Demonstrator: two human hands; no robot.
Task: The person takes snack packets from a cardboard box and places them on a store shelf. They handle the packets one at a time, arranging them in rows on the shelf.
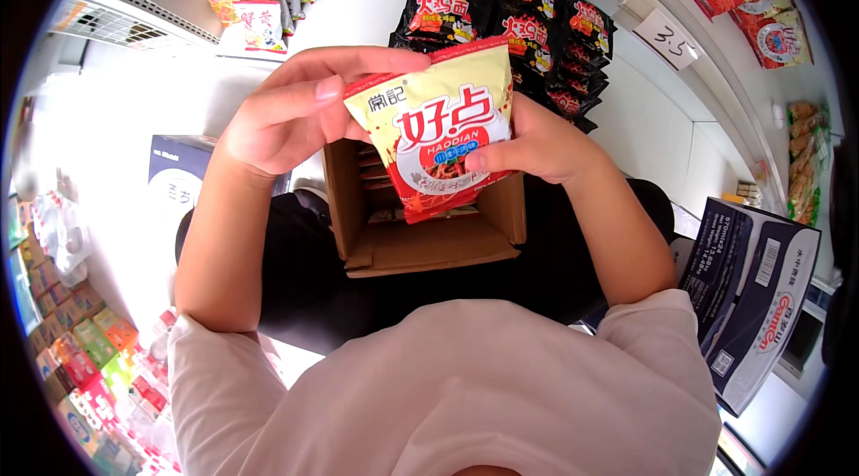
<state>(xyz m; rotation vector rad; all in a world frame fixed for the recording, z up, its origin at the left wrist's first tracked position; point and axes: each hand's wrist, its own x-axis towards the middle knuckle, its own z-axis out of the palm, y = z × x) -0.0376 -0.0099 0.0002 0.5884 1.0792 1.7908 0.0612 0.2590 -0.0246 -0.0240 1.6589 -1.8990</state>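
A yellow-and-red instant-noodle packet [449,130], printed with a bowl of noodles and writing, is held up in front of me, slightly tilted. My right hand [547,140] grips its right side, thumb pressed on the front and fingers behind. At the upper left corner is my left hand [295,110]; its index finger lies along the red top seam, and other fingers pass behind the packet. Below the packet, between my knees, stands an opened cardboard box [429,248]. More packets [372,167] show inside it, partly hidden by the held one.
Black noodle packets [530,33] stand stacked on the white shelf ahead, with orange-and-white packets [258,20] in a row farther left. A handwritten price card [666,40] hangs on the shelf edge at right. Dark-blue cartons stand at my right [748,301] and left [178,167].
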